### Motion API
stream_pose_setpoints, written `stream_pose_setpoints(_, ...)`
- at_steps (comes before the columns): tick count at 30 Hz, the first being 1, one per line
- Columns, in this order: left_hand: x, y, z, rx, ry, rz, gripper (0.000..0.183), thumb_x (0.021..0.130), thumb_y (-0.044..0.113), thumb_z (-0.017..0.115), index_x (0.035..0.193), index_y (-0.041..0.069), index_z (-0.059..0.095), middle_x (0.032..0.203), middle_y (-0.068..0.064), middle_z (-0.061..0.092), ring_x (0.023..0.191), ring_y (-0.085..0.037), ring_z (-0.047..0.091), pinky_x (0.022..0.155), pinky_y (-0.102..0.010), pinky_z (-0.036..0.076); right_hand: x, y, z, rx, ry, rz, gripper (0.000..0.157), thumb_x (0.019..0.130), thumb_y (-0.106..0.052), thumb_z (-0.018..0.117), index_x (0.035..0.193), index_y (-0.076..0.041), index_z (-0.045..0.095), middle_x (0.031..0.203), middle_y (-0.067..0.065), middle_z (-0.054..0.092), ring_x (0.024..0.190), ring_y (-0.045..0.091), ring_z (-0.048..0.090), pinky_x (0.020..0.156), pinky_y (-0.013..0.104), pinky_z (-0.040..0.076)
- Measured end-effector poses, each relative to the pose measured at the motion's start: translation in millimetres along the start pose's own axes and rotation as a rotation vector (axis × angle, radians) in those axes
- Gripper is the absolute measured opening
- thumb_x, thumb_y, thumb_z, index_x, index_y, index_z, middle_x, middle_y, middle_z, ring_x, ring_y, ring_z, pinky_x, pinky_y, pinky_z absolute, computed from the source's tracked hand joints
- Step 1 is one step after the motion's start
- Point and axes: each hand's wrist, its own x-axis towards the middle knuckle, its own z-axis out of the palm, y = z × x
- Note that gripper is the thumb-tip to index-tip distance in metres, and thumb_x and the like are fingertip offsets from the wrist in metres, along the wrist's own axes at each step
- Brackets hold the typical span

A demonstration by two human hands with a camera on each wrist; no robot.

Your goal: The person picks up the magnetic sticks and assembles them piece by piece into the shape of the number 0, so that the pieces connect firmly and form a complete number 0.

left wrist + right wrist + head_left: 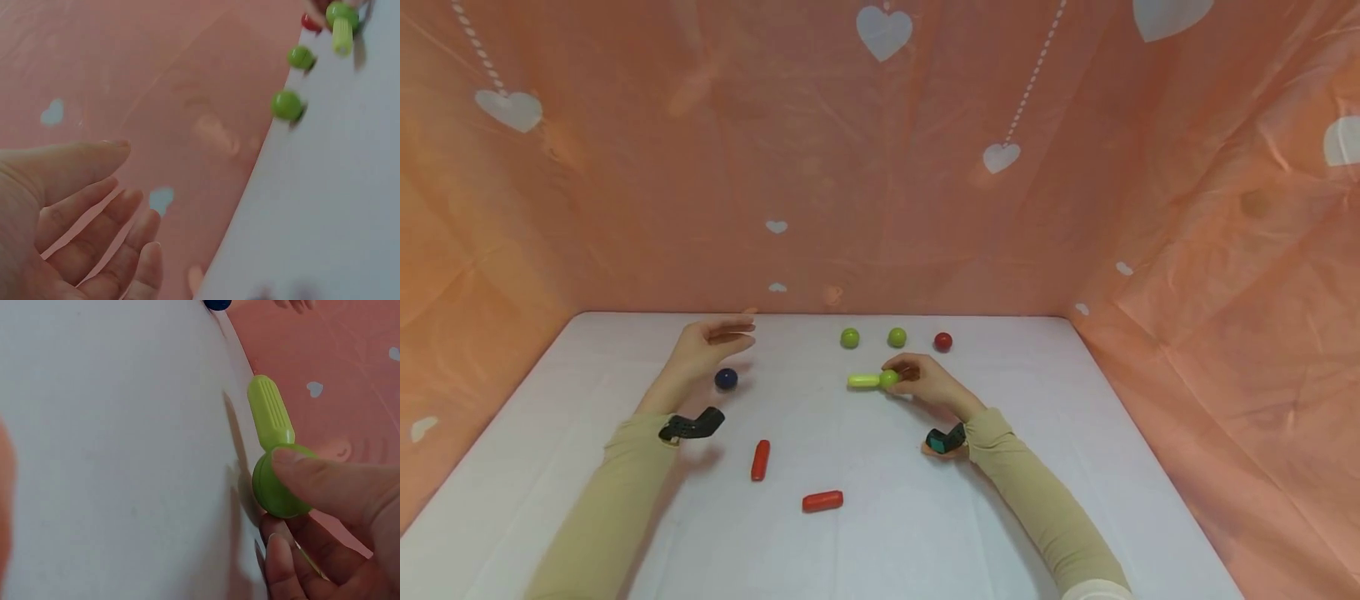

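Head view: one green ball (889,379) with a yellow-green stick (862,381) against it, in my right hand (927,382), over the white table (925,533), left of my fingers. My left hand (706,346): fingers extended, holding nothing, near a dark blue ball (726,379).

Left wrist view: same left fingers, loosely bent, thumb apart, nothing grasped.

Right wrist view: ball pinched between my thumb and fingers; ridged stick projecting. Judged light, stiff, not fragile; smooth ball probably slippery. Best hold: ball by opposite sides, stick along its ridges.
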Motion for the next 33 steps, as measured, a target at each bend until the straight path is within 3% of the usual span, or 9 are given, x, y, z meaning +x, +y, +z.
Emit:
stream_pose_setpoints(4, -11.7, -10.1, -11.5, 0.027, 0.050, -0.011, 0.052, 0.089, 0.030, 0.070, 0.131, 0.004, 0.055, 0.128, -0.018, 0.056, 0.106, -0.012, 0.057, 0.082, -0.014, 0.047, -1, 1, -0.4, 0.029, 0.003, 0.018, 0.036, 0.084, -0.004, 0.073, 0.119, -0.002, 0.062, 0.112, 0.007, 0.063, 0.101, 0.020, 0.058, 0.091, 0.034, 0.046)
stream_pose_setpoints(10, -24.0, -27.3, -18.4, 0.087, 0.031, -0.031, 0.055, 0.088, 0.029, 0.071, 0.133, 0.004, 0.053, 0.131, -0.019, 0.053, 0.116, -0.027, 0.052, 0.086, -0.015, 0.044, -2, 3, -2.0, 0.043, -0.001, 0.003, 0.037, 0.082, -0.003, 0.075, 0.116, 0.000, 0.062, 0.109, 0.007, 0.064, 0.099, 0.020, 0.057, 0.085, 0.030, 0.046)
stream_pose_setpoints(16, -25.1, -34.3, -21.0, 0.141, -0.004, -0.046, 0.059, 0.085, 0.024, 0.075, 0.133, -0.001, 0.051, 0.132, -0.022, 0.052, 0.118, -0.038, 0.050, 0.087, -0.021, 0.044, -1, 2, -2.2, 0.037, -0.015, -0.016, 0.037, 0.081, -0.002, 0.075, 0.115, 0.002, 0.061, 0.110, 0.009, 0.063, 0.099, 0.020, 0.057, 0.085, 0.028, 0.047)
stream_pose_setpoints(22, -23.4, -42.1, -19.1, 0.167, -0.038, 0.003, 0.059, 0.079, 0.014, 0.080, 0.128, -0.007, 0.054, 0.127, -0.027, 0.054, 0.116, -0.042, 0.052, 0.092, -0.038, 0.047, 1, 1, -2.0, 0.039, -0.022, -0.005, 0.039, 0.080, -0.002, 0.076, 0.115, 0.001, 0.061, 0.111, 0.012, 0.062, 0.101, 0.024, 0.057, 0.085, 0.030, 0.047)
stream_pose_setpoints(28, -22.7, -49.5, -15.5, 0.202, -0.035, 0.062, 0.049, 0.077, 0.001, 0.078, 0.120, -0.011, 0.057, 0.118, -0.028, 0.059, 0.105, -0.041, 0.058, 0.086, -0.031, 0.050, 0, 2, -1.8, 0.042, -0.030, -0.019, 0.040, 0.081, -0.002, 0.076, 0.116, 0.004, 0.060, 0.112, 0.016, 0.061, 0.103, 0.028, 0.056, 0.087, 0.033, 0.046)
stream_pose_setpoints(33, -21.7, -51.4, -11.1, 0.290, -0.025, 0.052, 0.040, 0.080, 0.000, 0.075, 0.116, -0.007, 0.061, 0.114, -0.026, 0.061, 0.102, -0.041, 0.059, 0.087, -0.047, 0.049, 1, 1, -2.8, 0.021, -0.025, -0.021, 0.038, 0.080, -0.004, 0.077, 0.114, 0.001, 0.061, 0.109, 0.010, 0.063, 0.099, 0.022, 0.058, 0.085, 0.029, 0.047)
